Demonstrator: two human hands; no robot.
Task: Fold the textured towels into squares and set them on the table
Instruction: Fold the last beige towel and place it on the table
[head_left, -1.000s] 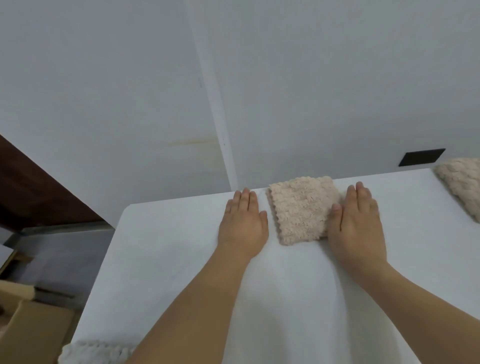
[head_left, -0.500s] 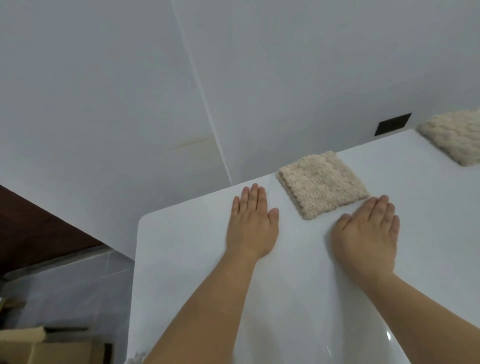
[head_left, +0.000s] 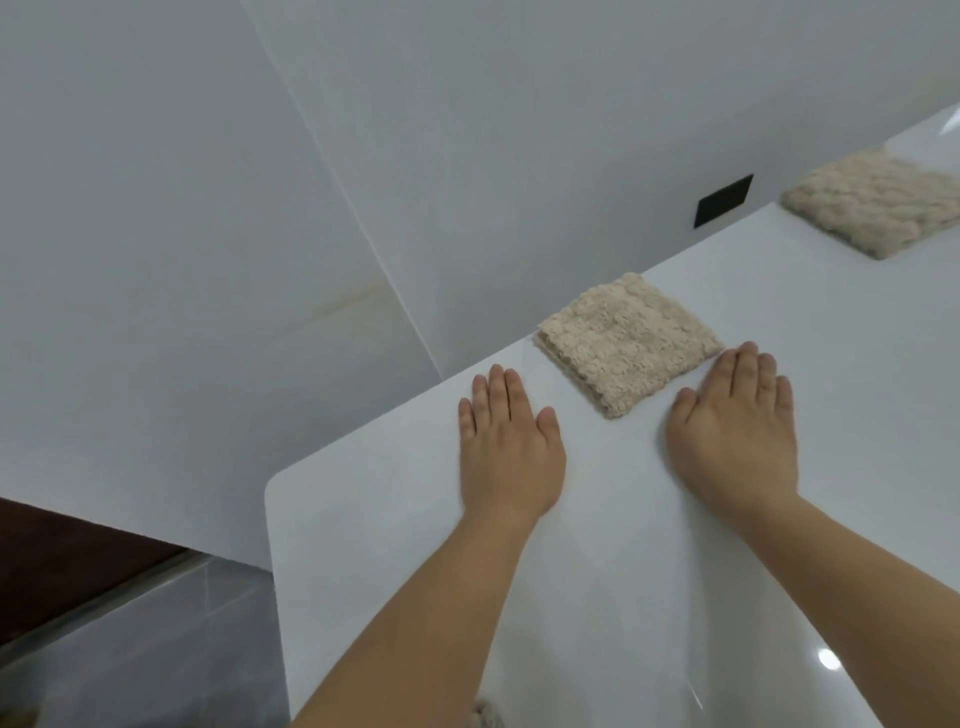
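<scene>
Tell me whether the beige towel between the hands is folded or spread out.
Folded. The beige towel lies as a compact square on the white table, with stacked layers showing along its near-left edge.

Cut off by the right edge: second beige towel (head_left: 878, 208), far right of the folded towel (head_left: 628, 340). At bottom edge, small fuzzy scrap (head_left: 488, 714), too little visible to identify.

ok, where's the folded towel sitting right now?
Head view: the folded towel lies at the table's far edge, between left hand and right hand.
</scene>
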